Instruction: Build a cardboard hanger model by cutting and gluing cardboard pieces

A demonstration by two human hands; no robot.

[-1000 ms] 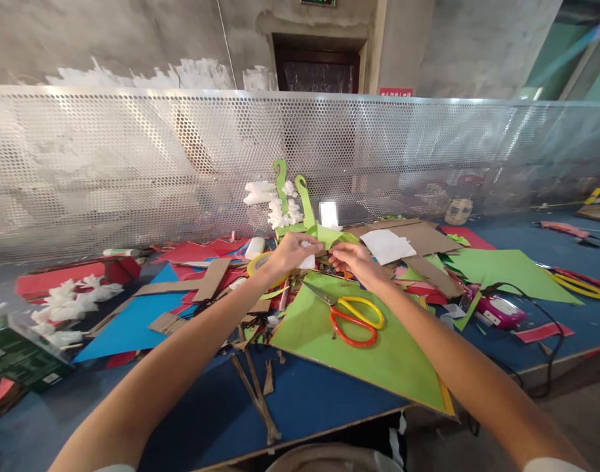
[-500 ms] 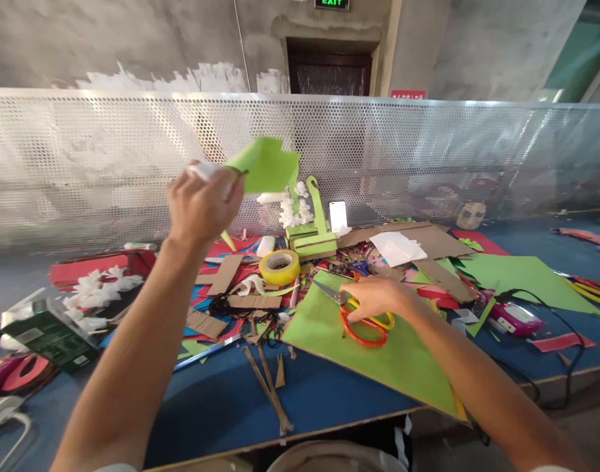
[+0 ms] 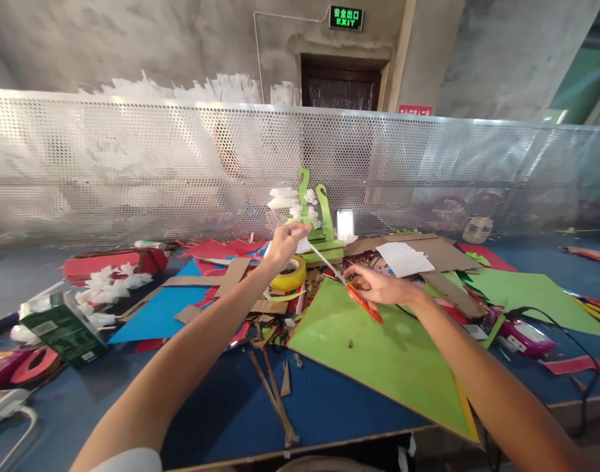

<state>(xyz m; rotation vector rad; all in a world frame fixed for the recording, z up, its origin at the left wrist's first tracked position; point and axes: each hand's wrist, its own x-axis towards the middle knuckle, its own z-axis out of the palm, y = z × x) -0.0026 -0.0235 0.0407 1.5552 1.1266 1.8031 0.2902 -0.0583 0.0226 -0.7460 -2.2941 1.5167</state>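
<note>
My right hand (image 3: 381, 287) is closed on a pair of scissors (image 3: 366, 303) with orange handles. The blades point up and left, toward my left hand (image 3: 288, 244). That hand pinches a small white piece of paper (image 3: 302, 246) close to the blade tip; whether the blades touch it I cannot tell. Beneath the scissors lies a large green sheet (image 3: 378, 360). Just behind my left hand stands a green model (image 3: 324, 249) with hooked uprights and white paper tufts. A yellow tape roll (image 3: 290, 274) is partly hidden by my left hand and wrist.
Blue paper (image 3: 157, 311), cardboard strips and red scraps cover the left of the table. A green box (image 3: 63, 331) and white paper flowers (image 3: 113, 285) sit further left. White tissue (image 3: 404, 259), another green sheet (image 3: 536, 298) and a corded purple device (image 3: 526, 334) lie right. A perforated metal screen (image 3: 181, 170) runs behind.
My left hand has come down and right toward the scissors, and the green paper is no longer in it. The scissors have turned and their handles look closer together. Blue paper now shows at left.
</note>
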